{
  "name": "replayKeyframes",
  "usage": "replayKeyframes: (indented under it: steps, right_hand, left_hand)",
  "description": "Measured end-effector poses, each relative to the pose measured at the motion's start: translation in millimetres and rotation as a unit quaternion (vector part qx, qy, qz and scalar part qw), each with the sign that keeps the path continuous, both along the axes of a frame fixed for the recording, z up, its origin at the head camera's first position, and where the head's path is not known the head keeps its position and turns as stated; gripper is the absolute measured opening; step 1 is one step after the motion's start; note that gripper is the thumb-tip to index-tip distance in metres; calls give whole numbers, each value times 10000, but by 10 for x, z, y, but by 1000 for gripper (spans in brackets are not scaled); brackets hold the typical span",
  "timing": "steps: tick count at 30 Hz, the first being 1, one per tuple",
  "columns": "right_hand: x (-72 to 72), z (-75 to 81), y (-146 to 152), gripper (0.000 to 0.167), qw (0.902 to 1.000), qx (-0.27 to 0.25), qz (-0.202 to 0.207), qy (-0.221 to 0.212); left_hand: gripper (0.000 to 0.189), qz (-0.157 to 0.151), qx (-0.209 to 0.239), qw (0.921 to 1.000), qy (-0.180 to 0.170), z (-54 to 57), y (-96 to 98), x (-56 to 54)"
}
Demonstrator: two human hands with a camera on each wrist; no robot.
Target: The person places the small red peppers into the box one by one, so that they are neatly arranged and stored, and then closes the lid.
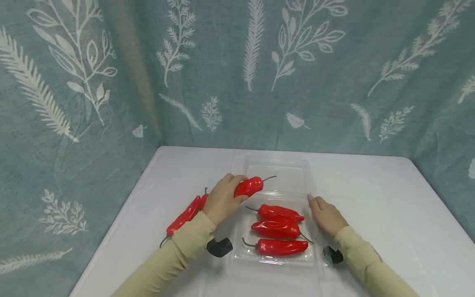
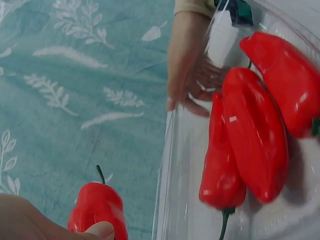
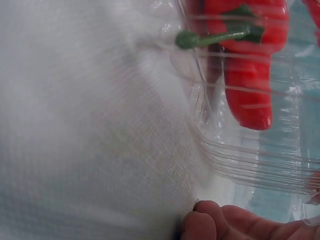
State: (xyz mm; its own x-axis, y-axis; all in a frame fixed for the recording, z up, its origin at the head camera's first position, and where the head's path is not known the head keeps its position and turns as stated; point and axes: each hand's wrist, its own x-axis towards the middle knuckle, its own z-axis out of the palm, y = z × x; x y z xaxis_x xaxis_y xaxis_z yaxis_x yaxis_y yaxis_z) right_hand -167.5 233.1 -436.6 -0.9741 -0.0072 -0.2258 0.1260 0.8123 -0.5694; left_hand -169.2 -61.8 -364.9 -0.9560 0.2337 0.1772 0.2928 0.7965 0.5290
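My left hand (image 1: 224, 199) grips a red pepper (image 1: 249, 187) above the far left part of a clear plastic container (image 1: 274, 260). The pepper's thin stem points right, and my thumb lies across its side in the left wrist view. Three red peppers lie crosswise in the container: a far one (image 1: 279, 212), a middle one (image 1: 275, 229) and a near one (image 1: 283, 247). My right hand (image 1: 328, 215) rests at the container's right side, fingertips right at the rim by the hinge. Its fingers look relaxed in the left wrist view.
The container's lid (image 1: 277, 172) lies folded back behind it. Left of the container, a red pepper (image 1: 184, 216) lies on the white table (image 1: 375, 198); another (image 1: 203, 201) is partly hidden by my left hand. A blue-green curtain (image 1: 230, 103) with white leaf prints hangs behind and beside the table.
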Motion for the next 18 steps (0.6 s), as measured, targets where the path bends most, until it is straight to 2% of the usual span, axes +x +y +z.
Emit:
replayKeyframes:
  steps: [11,18]
  right_hand:
    - [4,15,1,67,10000,82,17,-31]
    - [-2,13,-1,65,10000,68,-12,-41]
  left_hand:
    - [51,-671,123,9975,-172,3,339,22]
    - [48,-971,-226,9948,-200,-7,510,37]
